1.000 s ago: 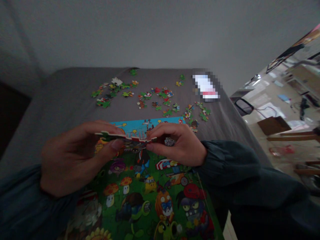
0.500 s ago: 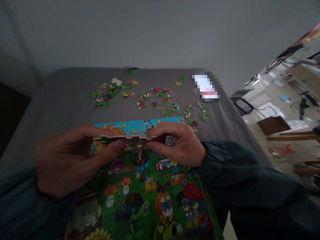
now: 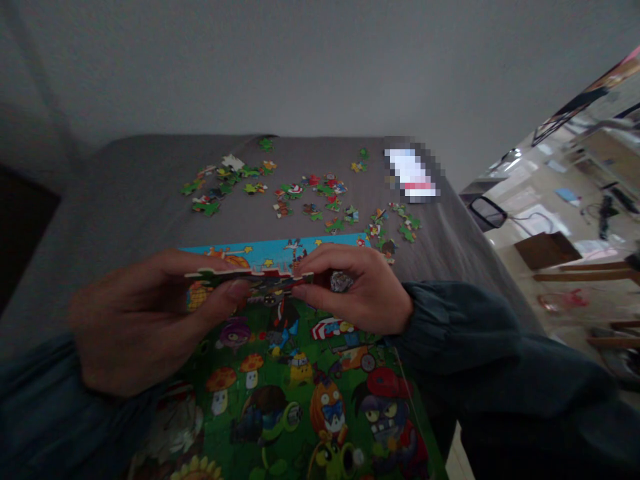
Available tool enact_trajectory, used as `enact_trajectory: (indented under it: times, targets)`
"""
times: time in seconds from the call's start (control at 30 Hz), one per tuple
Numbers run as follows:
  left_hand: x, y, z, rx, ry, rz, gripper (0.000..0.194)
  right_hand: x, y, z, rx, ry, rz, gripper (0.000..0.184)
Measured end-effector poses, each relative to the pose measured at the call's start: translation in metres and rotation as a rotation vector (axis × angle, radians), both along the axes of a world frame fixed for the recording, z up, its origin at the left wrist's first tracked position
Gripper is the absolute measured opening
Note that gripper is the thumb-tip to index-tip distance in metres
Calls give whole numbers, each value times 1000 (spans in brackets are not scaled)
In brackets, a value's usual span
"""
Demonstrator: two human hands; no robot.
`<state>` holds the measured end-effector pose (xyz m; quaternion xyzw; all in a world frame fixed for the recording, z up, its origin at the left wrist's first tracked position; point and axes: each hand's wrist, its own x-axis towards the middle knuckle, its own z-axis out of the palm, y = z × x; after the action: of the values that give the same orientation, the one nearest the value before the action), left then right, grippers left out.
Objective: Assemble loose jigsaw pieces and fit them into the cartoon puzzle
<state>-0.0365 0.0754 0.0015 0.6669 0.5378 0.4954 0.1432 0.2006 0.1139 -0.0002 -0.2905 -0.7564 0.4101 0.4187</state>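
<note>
The grey cloth-covered table (image 3: 125,207) looks matt and softly creased up to its far edge. The green, cartoon-printed rectangular puzzle board (image 3: 295,380) has a smooth, faintly glossy face; the thin, pale-edged puzzle strip (image 3: 257,273) resembles card. The dark blue gathered sleeve (image 3: 470,333) is matt cloth.

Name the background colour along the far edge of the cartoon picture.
Bright blue; that edge of the cartoon picture shows best in the head view.
</note>
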Motion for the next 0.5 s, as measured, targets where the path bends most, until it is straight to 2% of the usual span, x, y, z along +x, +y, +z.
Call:
enact_trajectory:
  times: [0.23, 0.5]
  targets:
    - [13, 0, 6, 36, -98, -137, 16, -1, -1, 2, 30, 28, 6, 7]
    - [13, 1, 7, 56, -100, -159, 15, -1, -1, 3, 24, 20, 5, 7]
